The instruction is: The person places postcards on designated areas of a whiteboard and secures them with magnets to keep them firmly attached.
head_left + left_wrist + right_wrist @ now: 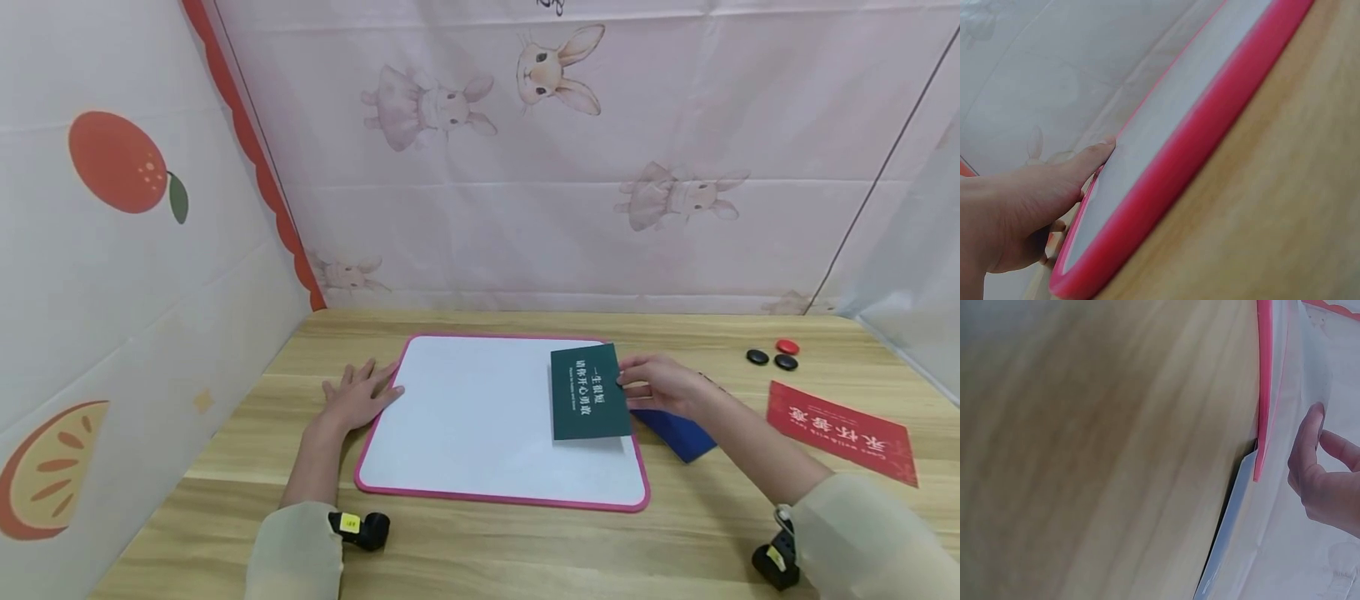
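Note:
A whiteboard (465,417) with a pink rim lies flat on the wooden table. My left hand (358,402) rests at its left edge, fingers spread on the table side and the thumb (1099,156) over the rim onto the white surface. Between thumb and fingers, my right hand (663,385) pinches the right edge of a dark green card (590,421) with white Chinese characters. The card hangs over the right part of the board and casts a shadow on it. Beneath the right hand lies a blue card (681,435), partly hidden, its corner meeting the board's right edge.
A red card (842,435) with white writing lies on the table (525,550) at the right. Behind it sit two black round pieces (757,357) and a red one (787,346). Printed cloth walls (540,250) stand at the back and sides.

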Tool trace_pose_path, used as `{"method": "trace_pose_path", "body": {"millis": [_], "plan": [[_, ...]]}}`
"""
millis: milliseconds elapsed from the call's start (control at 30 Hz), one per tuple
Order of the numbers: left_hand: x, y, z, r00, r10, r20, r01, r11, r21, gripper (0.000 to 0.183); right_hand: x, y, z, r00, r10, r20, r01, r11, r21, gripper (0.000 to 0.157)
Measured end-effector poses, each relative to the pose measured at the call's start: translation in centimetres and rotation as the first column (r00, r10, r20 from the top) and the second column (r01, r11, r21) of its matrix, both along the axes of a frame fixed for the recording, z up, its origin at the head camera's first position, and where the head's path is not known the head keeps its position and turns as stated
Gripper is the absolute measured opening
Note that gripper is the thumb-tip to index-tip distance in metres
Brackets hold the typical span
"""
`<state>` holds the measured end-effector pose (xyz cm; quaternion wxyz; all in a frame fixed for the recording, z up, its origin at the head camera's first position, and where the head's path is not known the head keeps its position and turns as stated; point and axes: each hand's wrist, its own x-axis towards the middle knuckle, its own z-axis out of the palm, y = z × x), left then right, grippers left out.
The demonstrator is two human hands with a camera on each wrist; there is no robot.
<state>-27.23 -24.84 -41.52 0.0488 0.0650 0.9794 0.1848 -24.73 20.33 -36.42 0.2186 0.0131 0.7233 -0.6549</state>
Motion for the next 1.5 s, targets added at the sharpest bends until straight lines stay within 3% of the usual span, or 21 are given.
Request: {"method": "trace_pose_path", "body": {"millis": [267, 600, 800, 1233, 1500], "plan": [[-0.1, -0.1, -0.2, 1.000, 0.003, -0.003, -0.003, 1.000, -0.001, 0.070, 0.1, -0.7, -0.2, 1.000, -0.006, 0.018, 0.006, 1.000, -0.007, 0.031], [-0.2, 0.0, -0.3, 1.000, 0.000, -0.006, 0.000, 1.000, 0.000, 0.071, 0.0, -1.1, -0.5, 1.000, -0.007, -0.013, 0.008, 0.997, 0.082, 0.034], [-0.1, -0.1, -0.3, 1.000, 0.001, -0.006, -0.001, 1.000, -0.001, 0.070, 0.0, -1.4, -0.7, 0.998, 0.005, -0.070, 0.010, 0.977, 0.215, 0.038], [-0.1, 0.0, -0.1, 1.000, -0.004, -0.004, 0.004, 1.000, 0.006, 0.069, -0.2, -1.9, -1.0, 0.989, 0.026, -0.147, 0.027, 0.938, 0.347, 0.032], [-0.1, 0.0, -0.1, 1.000, -0.007, -0.011, 0.007, 1.000, 0.005, 0.069, -0.2, -2.2, -1.1, 0.989, 0.034, -0.144, 0.026, 0.916, 0.400, 0.032]]}}
